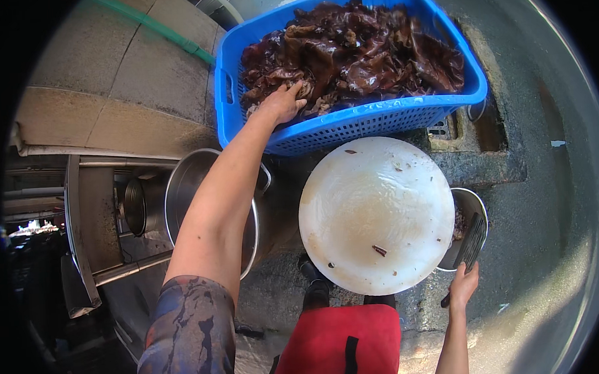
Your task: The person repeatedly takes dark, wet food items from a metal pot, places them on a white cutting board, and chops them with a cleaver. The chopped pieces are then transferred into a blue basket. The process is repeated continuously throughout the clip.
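My left hand (281, 104) reaches over the near side of a blue plastic basket (366, 110). Its fingers are apart and touch wet, glossy, dark reddish-brown pieces (349, 56) heaped inside. What these pieces are, I cannot tell. On the right, my right hand (463, 284) grips a wide-bladed knife (470, 241), its dark handle showing below the fist. The blade points away from me, above a metal bucket (484, 203) with some scraps inside. Between my hands stands a round white chopping block (377, 214), wet, stained and dotted with small dark bits.
A large metal pot (254, 238) stands under my left forearm. Farther left are a metal-framed stand (81, 229) and a tiled ledge (151, 58) with a green pipe (150, 24). A drain grate (440, 130) lies in the wet floor (538, 218). My red apron (334, 344) is close to the block.
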The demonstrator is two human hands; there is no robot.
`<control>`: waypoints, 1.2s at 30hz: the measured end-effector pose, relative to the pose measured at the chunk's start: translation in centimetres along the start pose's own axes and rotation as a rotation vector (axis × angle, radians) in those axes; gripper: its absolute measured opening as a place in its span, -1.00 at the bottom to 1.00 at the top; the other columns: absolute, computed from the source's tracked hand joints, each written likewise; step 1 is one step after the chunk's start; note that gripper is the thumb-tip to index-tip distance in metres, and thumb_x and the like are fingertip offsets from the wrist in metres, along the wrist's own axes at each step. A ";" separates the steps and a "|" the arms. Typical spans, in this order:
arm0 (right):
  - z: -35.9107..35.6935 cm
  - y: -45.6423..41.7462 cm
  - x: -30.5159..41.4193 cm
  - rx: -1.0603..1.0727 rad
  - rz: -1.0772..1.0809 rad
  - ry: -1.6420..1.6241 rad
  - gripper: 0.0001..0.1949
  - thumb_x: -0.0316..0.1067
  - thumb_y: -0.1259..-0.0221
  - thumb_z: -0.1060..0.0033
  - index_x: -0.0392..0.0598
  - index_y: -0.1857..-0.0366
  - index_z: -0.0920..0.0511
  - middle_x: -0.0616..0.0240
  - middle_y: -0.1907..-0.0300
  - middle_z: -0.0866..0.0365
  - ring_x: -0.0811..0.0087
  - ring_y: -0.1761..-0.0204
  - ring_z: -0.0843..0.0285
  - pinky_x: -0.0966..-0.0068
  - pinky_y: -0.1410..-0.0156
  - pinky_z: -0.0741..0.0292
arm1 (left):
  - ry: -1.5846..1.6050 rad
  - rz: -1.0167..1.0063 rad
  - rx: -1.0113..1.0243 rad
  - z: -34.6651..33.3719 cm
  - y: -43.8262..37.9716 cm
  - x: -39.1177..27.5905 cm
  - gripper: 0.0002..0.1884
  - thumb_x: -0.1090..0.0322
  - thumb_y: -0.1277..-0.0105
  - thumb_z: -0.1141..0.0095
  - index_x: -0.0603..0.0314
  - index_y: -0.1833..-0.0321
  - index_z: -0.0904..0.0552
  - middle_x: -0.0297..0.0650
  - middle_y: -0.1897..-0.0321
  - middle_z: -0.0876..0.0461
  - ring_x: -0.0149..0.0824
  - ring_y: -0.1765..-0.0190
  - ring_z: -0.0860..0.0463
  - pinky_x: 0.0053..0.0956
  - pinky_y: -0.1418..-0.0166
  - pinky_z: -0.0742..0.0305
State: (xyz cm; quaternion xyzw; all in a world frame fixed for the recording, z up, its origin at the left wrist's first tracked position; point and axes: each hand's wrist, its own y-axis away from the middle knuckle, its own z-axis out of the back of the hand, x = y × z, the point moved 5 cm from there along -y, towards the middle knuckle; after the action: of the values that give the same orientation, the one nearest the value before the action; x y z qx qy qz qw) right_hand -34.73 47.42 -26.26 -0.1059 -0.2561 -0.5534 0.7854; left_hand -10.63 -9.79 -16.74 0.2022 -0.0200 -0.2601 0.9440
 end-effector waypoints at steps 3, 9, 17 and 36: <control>-1.5 0.7 6.0 0.173 -0.002 -0.129 -0.50 -0.27 -0.30 -0.13 -0.49 -0.19 -0.38 -0.21 0.16 -0.64 -0.03 0.13 -0.65 0.24 -0.01 -0.52 | -0.119 -0.038 -0.089 2.5 2.3 0.0 -0.38 -0.08 -0.44 0.03 -0.33 -0.53 -0.17 0.22 -0.49 -0.06 0.18 -0.47 -0.20 -0.13 -0.52 -0.13; -8.7 3.2 14.8 0.659 -0.076 -0.669 -0.77 -0.23 -0.38 -0.13 -0.12 0.39 -0.44 0.42 0.75 -0.33 0.61 0.81 -0.22 0.57 0.71 -0.20 | 0.219 -0.171 -0.629 6.6 14.3 6.2 -0.76 0.16 -0.41 -0.07 0.07 0.05 -0.71 -0.05 0.03 -0.67 -0.07 0.04 -0.68 -0.28 -0.04 -0.55; -17.3 7.0 15.1 0.758 -0.194 -0.678 -0.66 -0.11 -0.41 -0.12 -0.08 0.47 -0.35 0.35 0.75 -0.35 0.56 0.80 -0.24 0.57 0.70 -0.25 | 0.076 0.547 0.320 -19.3 29.9 27.5 -0.49 -0.01 -0.26 -0.23 -0.01 -0.23 -0.56 0.07 -0.13 -0.59 0.04 -0.20 -0.57 -0.18 -0.27 -0.46; -16.8 7.8 15.8 0.503 -0.219 -0.571 -0.60 0.03 -0.38 -0.13 -0.06 0.45 -0.33 0.35 0.77 -0.30 0.50 0.82 -0.19 0.51 0.71 -0.22 | 0.300 0.428 -0.062 -26.8 29.2 29.0 -0.68 0.40 -0.03 -0.28 0.32 0.12 -0.63 0.13 0.19 -0.64 0.12 0.11 -0.67 -0.11 -0.02 -0.58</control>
State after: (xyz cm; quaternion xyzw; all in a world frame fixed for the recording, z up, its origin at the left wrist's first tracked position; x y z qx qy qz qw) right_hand -18.63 29.81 -31.35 -0.0317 -0.6019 -0.5022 0.6201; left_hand 32.36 8.58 -31.77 0.2006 0.0858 -0.0223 0.9757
